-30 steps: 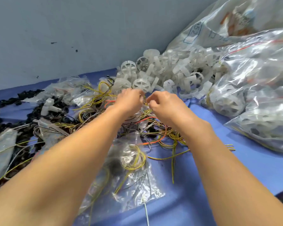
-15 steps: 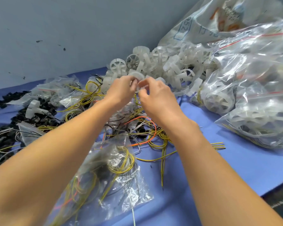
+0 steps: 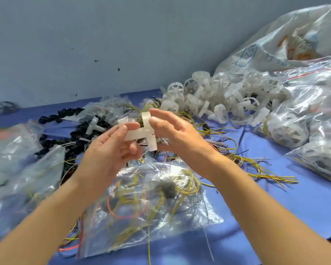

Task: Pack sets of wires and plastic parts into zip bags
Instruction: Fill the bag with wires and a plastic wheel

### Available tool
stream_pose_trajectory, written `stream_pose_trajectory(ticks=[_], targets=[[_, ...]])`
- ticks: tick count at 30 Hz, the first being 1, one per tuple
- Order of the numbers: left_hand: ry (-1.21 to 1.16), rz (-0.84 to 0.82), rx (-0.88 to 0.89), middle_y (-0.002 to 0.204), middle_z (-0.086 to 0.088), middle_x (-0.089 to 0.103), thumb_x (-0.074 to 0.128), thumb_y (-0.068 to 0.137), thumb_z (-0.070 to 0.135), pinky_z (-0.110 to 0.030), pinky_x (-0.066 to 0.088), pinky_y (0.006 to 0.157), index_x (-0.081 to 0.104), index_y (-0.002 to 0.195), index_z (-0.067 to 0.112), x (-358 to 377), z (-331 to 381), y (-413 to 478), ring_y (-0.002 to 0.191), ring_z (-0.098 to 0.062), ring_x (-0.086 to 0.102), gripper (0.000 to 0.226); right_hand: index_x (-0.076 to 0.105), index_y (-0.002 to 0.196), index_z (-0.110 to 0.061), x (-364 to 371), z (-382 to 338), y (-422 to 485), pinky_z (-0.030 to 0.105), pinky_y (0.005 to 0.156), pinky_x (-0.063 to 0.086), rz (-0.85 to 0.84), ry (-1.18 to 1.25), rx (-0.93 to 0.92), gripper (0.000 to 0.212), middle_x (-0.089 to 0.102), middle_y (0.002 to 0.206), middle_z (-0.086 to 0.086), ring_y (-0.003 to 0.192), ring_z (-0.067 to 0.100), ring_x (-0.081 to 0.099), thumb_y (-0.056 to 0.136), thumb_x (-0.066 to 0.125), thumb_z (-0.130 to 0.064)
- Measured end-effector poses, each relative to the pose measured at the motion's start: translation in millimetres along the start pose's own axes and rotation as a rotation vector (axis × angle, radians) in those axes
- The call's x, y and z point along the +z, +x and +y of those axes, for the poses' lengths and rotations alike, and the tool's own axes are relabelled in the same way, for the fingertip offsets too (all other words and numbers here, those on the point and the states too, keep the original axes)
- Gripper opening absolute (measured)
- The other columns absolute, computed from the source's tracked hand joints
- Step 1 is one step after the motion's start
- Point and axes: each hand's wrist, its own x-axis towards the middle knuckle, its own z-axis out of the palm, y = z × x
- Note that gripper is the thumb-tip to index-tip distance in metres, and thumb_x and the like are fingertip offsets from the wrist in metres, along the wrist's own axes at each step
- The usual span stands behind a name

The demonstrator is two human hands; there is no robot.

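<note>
Where my two hands meet: a white, half-clear plastic cross (image 3: 144, 133), made of two flat strips set across each other, is up in the air above the table and over the tangle of wires
My left hand (image 3: 111, 150): its palm faces me and its fingers are loosely bent; the thumb and fingertips pinch the left end of the level strip
My right hand (image 3: 177, 134): the thumb lies against the upright strip just above the crossing, with the other fingers behind it, so this hand pinches the same piece; the forefinger reaches towards the strip's top end
Zip bag (image 3: 151, 207): clear, lying flat on the table right under my wrists, with coils of yellow and orange wire inside
Loose wires (image 3: 256, 169): mostly yellow, spread over the table to the right of my right wrist and running under my hands
White plastic parts (image 3: 227, 96): a heap of wheel-like rings and strips beyond my hands to the right, close to the wall
Filled bags (image 3: 304, 121): clear bags stacked at the far right, some showing white wheels inside
Black parts (image 3: 65, 115): a dark heap beyond my left hand, mixed with small clear bags
Table (image 3: 294, 207): covered in blue
Wall (image 3: 103, 44): plain grey-blue, with a few dark specks
</note>
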Motion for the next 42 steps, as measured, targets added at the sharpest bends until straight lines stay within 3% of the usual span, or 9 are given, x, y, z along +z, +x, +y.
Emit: stream_pose_trajectory(ticks=[5, 10, 17, 21, 25, 29, 32, 34, 42], targets=[[-0.072, 0.063, -0.043, 0.067, -0.003, 0.062, 0.055, 0.088, 0.036, -0.029, 0.056, 0.064, 0.066, 0.115, 0.011, -25, -9, -26, 0.063, -0.019, 0.058, 0.038, 0.061, 0.125, -0.034, 35, 9, -8, 0.041, 0.09, 0.057, -0.063, 0.019, 0.011, 0.044, 0.069, 0.119, 0.001, 0.105, 0.019, 0.068, 0.083, 0.069, -0.04], [0.141, 0.138, 0.107, 0.074, -0.008, 0.068, 0.061, 0.085, 0.042, -0.027, 0.055, 0.061, 0.069, 0.101, 0.022, -44, -3, -34, 0.065, -0.016, 0.064, 0.027, 0.062, 0.125, -0.031, 56, 7, -8, 0.039, 0.087, 0.058, -0.023, -0.003, -0.038, 0.042, 0.069, 0.117, 0.003, 0.104, 0.02, 0.068, 0.083, 0.064, -0.034], [0.184, 0.06, 0.033, 0.077, -0.01, 0.066, 0.056, 0.091, 0.036, -0.027, 0.054, 0.063, 0.07, 0.105, 0.014, -78, 8, -43, 0.068, -0.018, 0.061, 0.03, 0.052, 0.132, -0.039, 65, 17, -16, 0.036, 0.086, 0.057, -0.085, -0.15, -0.069, 0.043, 0.068, 0.117, -0.01, 0.102, 0.012, 0.068, 0.091, 0.061, -0.049], [0.059, 0.155, -0.198, 0.074, -0.011, 0.065, 0.058, 0.083, 0.021, -0.026, 0.053, 0.049, 0.078, 0.086, 0.015, -113, 25, -46, 0.057, -0.017, 0.06, 0.021, 0.06, 0.122, -0.035, 75, 29, -22, 0.025, 0.084, 0.05, -0.062, -0.58, -0.233, 0.026, 0.064, 0.11, -0.016, 0.099, 0.006, 0.063, 0.1, 0.053, -0.022], [-0.171, 0.27, -0.305, 0.078, -0.002, 0.066, 0.059, 0.078, 0.021, -0.022, 0.052, 0.05, 0.067, 0.103, 0.012, -145, 28, -56, 0.06, -0.01, 0.058, 0.029, 0.066, 0.12, -0.029, 97, 34, -26, 0.029, 0.099, 0.04, -0.336, -1.032, -0.442, 0.053, 0.052, 0.135, -0.002, 0.119, 0.018, 0.049, 0.084, 0.051, 0.008], [-0.142, 0.218, -0.429, 0.078, -0.005, 0.056, 0.059, 0.08, 0.021, -0.021, 0.049, 0.049, 0.067, 0.108, 0.01, -156, 23, -66, 0.061, -0.014, 0.051, 0.032, 0.064, 0.122, -0.032, 119, 44, -28, 0.039, 0.106, 0.035, -0.51, -1.323, -0.575, 0.059, 0.042, 0.15, 0.005, 0.134, 0.026, 0.039, 0.075, 0.061, 0.004], [-0.068, 0.145, -0.513, 0.074, -0.004, 0.062, 0.066, 0.07, 0.025, -0.021, 0.05, 0.052, 0.08, 0.085, 0.014, -155, 22, -72, 0.068, -0.016, 0.048, 0.023, 0.069, 0.1, -0.028, 118, 48, -28, 0.041, 0.102, 0.041, -0.427, -1.343, -0.674, 0.026, 0.054, 0.139, 0.005, 0.127, 0.027, 0.05, 0.08, 0.069, -0.012], [-0.064, 0.116, -0.554, 0.072, -0.004, 0.06, 0.065, 0.073, 0.025, -0.02, 0.048, 0.049, 0.08, 0.087, 0.014, -155, 20, -73, 0.063, -0.014, 0.05, 0.023, 0.066, 0.092, -0.025, 113, 50, -28, 0.039, 0.098, 0.042, -0.359, -1.268, -0.697, 0.007, 0.058, 0.132, 0.003, 0.119, 0.026, 0.054, 0.087, 0.064, -0.019], [0.016, 0.013, -0.607, 0.082, -0.011, 0.057, 0.053, 0.095, 0.022, -0.017, 0.042, 0.038, 0.069, 0.111, -0.003, -154, 16, -68, 0.052, -0.01, 0.05, 0.033, 0.061, 0.095, -0.02, 106, 52, -32, 0.034, 0.086, 0.044, -0.069, -1.112, -0.673, 0.015, 0.057, 0.121, -0.001, 0.1, 0.024, 0.056, 0.086, 0.062, -0.008]])
